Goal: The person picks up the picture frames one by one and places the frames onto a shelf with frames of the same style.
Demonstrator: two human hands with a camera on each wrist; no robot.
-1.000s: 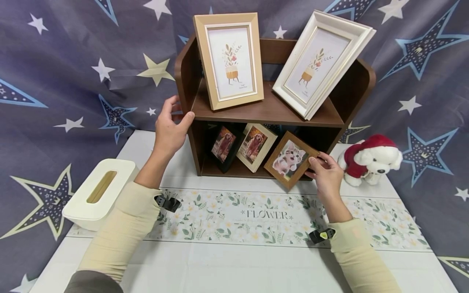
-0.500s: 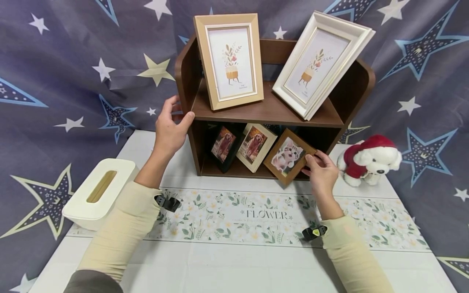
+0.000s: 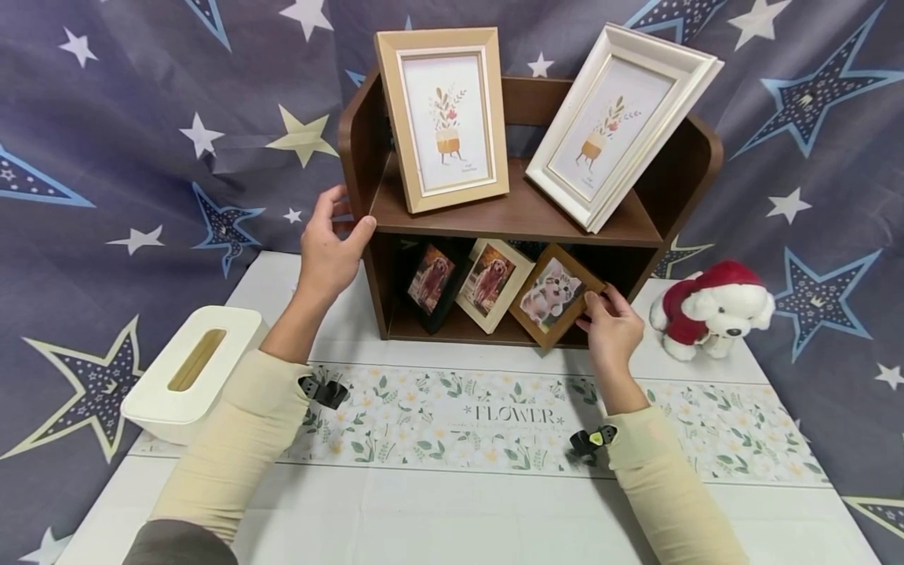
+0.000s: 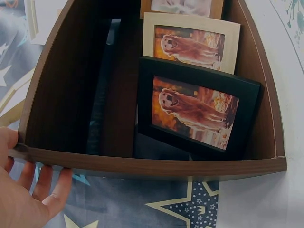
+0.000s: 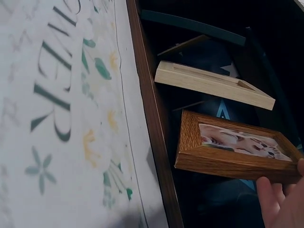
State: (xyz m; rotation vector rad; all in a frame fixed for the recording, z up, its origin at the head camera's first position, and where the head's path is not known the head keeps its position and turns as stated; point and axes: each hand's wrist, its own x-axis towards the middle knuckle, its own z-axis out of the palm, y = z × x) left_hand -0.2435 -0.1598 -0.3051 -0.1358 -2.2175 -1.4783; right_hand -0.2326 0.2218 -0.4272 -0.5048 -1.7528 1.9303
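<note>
My right hand (image 3: 613, 329) pinches the right edge of a brown wooden picture frame (image 3: 535, 328) with a kitten photo. That frame leans at the front of the lower compartment of a dark brown shelf (image 3: 452, 224). In the right wrist view, the brown frame (image 5: 190, 159) tilts just inside the shelf's front edge, with fingertips at its far side. My left hand (image 3: 330, 255) grips the shelf's left side panel, thumb in front and fingers outside. To the left of the kitten frame stand a cream frame (image 3: 466, 297) and a black frame (image 4: 147, 104), both with dog photos.
On the upper shelf lean a tan frame (image 3: 417, 200) and a white frame (image 3: 607, 39). A plush dog (image 3: 730, 310) in red sits right of the shelf. At the left is a white tissue box (image 3: 158, 396). A floral runner (image 3: 438, 428) crosses the white table (image 3: 424, 510).
My right hand has moved left and slightly inward with the brown frame, bringing it closer to the cream frame and further into the lower compartment. My left hand has stayed in place.
</note>
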